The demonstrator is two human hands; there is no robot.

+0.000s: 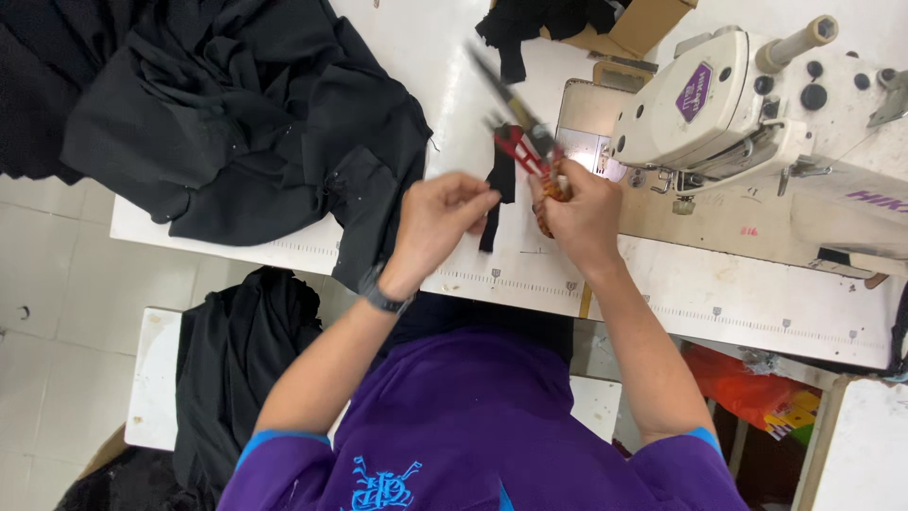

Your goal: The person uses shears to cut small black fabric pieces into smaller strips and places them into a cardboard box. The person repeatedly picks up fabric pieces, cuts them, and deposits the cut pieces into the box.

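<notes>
My left hand pinches the end of a narrow black fabric strip that hangs over the white table. My right hand is closed around red-handled thread snips and also a pair of scissors with a tan grip, whose blades point up and away, blurred. The snips' tips sit at the top of the strip. The two hands are close together, just left of the sewing machine's needle area.
A cream industrial sewing machine stands at the right on the white table. A large heap of black cloth covers the table's left. A cardboard box with black pieces sits at the back. More black fabric drapes over a low bench.
</notes>
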